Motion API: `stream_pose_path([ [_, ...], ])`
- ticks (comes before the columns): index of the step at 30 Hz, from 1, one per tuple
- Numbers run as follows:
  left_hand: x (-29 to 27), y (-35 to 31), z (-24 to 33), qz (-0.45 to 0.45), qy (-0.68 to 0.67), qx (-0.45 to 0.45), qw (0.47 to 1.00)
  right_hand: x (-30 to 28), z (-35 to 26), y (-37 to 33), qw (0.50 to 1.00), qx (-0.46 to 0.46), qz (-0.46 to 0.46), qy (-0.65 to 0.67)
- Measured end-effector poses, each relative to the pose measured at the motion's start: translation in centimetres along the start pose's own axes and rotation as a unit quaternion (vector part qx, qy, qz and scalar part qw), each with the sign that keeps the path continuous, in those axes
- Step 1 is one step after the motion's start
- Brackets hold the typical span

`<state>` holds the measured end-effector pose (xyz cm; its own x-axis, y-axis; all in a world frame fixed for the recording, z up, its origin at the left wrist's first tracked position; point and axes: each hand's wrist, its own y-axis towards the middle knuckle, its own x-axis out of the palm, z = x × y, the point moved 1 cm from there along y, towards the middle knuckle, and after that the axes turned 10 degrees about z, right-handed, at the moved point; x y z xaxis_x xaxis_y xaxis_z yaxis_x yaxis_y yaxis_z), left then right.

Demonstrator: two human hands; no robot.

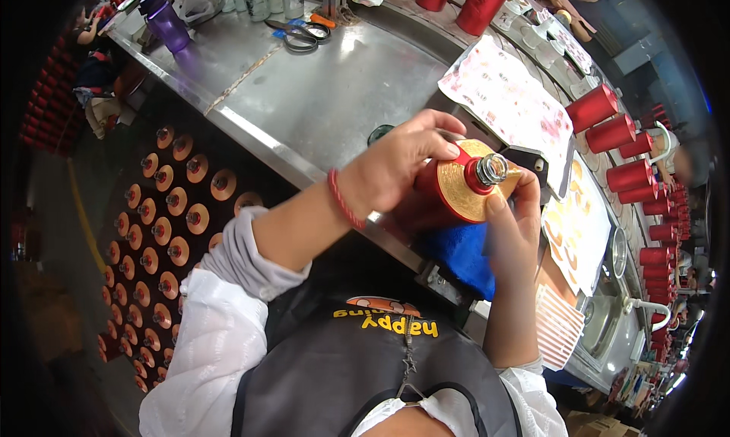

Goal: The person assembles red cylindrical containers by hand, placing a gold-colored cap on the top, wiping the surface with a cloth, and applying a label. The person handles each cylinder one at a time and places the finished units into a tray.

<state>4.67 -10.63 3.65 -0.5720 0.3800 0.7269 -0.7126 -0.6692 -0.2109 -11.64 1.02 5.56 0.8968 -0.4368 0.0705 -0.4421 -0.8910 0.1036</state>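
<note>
A red bottle (426, 197) with a clear glass screw neck (491, 169) is tilted in front of me, its neck pointing right. Round the neck, a gold ring-shaped label (458, 188) covers the shoulder. My left hand (407, 156) is closed on the bottle's far side, thumb and fingertips pressing the shoulder by a small red strip beside the neck. At the label's right edge, my right hand (517, 216) pinches the gold ring between thumb and fingers. The bottle's base is hidden behind my left wrist. Beneath the bottle lies a blue cloth (464, 258).
Rows of red bottles (176, 201) with gold tops stand low at left. Scissors (304, 38) and a purple bottle (166, 23) lie toward the metal table's (334, 95) back. A sheet with gold labels (576, 224) is at right, near a conveyor with red bottles (610, 135). Co-workers sit beyond.
</note>
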Motion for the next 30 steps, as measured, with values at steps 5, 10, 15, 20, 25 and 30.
stream_pose_path([
  [5,2.1,-5.9,-3.8,0.119,0.588,0.528,0.601,-0.2,0.0,-0.2,1.0,-0.001,-0.005,-0.008],
  [10,1.5,-5.3,-8.1,0.151,0.519,0.604,0.586,0.3,0.5,-0.9,1.0,-0.002,0.023,0.019],
  [15,1.8,-5.0,-8.3,0.162,0.555,0.593,0.561,1.4,0.7,-1.5,0.996,-0.062,0.057,-0.031],
  [20,2.2,-5.1,-7.8,0.094,0.546,0.578,0.599,0.4,0.1,-2.4,0.998,0.004,0.06,0.032],
  [25,2.1,-5.1,-7.2,0.084,0.495,0.616,0.607,-0.6,-0.5,-1.6,0.997,0.048,0.014,0.065],
  [30,1.6,-4.7,-7.9,0.097,0.502,0.626,0.589,-0.9,0.7,0.2,0.999,-0.036,0.017,0.023],
])
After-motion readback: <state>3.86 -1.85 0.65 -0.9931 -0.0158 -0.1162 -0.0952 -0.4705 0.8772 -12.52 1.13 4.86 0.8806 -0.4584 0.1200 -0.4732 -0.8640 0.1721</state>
